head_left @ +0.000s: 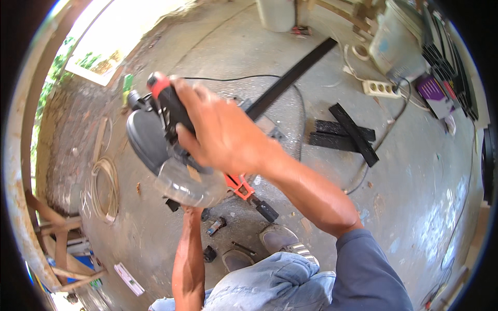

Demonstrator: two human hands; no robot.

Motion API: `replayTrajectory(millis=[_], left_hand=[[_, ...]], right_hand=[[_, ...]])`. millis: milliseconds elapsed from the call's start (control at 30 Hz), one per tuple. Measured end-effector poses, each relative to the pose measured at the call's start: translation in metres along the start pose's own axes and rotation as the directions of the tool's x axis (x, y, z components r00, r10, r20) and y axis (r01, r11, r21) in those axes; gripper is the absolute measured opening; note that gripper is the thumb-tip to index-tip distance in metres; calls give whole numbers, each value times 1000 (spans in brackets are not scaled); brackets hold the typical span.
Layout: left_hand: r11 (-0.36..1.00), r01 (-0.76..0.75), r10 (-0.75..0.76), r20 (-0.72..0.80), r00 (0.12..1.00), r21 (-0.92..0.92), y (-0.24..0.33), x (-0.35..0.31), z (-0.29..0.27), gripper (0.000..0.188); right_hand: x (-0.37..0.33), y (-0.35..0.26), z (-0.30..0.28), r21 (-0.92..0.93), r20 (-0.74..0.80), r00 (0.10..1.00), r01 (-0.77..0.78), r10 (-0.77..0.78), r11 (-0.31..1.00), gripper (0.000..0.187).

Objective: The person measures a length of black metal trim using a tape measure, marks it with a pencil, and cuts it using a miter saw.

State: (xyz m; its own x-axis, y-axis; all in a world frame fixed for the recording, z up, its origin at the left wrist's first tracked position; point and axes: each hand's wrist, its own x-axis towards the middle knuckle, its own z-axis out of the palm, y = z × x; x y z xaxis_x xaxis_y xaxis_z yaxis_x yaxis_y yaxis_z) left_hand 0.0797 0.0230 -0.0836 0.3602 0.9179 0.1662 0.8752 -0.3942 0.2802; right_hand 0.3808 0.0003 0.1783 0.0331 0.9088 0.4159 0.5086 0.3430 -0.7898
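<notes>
A miter saw stands in the middle, with a dark blade housing (147,139) and a clear plastic guard (181,182). My right hand (225,132) is closed round its black and red handle (173,106); the fingers are slightly blurred. Under the saw head lies a long black strip (295,76), its far part sticking out to the upper right. My left hand (192,211) reaches in beneath the clear guard, and only its wrist end shows. Its fingers are hidden, so what they touch cannot be seen. An orange-red part (239,185) of the saw shows below my right hand.
Shorter black strips (354,133) lie crossed on the concrete floor at right. Beyond them are a white power strip (381,89), cables and a bucket (397,44). A coiled pale cable (105,189) lies left. Small dark parts (216,226) sit by my shoes (280,239).
</notes>
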Motion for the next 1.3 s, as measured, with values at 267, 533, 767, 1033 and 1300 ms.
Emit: replayTrajectory(millis=[267,533,767,1033,1300], left_hand=[[990,-126,132,130,983,-55,-16,-24,-8,48],[993,-113,117,173,978,-35,-18,-16,-4,48],[994,-108,108,161,981,-11,-20,-13,-2,48],[994,-109,108,141,984,2,-23,-12,-1,48],[993,-113,110,116,987,16,-29,-9,-2,48]], right_hand=[[-88,49,13,237,-23,1000,7,-1,971,78],[-88,56,22,294,-78,997,44,-21,955,77],[-87,55,23,295,-81,996,46,-23,954,77],[-87,56,23,296,-85,996,59,-35,953,77],[-86,56,22,321,-82,996,43,-17,946,77]])
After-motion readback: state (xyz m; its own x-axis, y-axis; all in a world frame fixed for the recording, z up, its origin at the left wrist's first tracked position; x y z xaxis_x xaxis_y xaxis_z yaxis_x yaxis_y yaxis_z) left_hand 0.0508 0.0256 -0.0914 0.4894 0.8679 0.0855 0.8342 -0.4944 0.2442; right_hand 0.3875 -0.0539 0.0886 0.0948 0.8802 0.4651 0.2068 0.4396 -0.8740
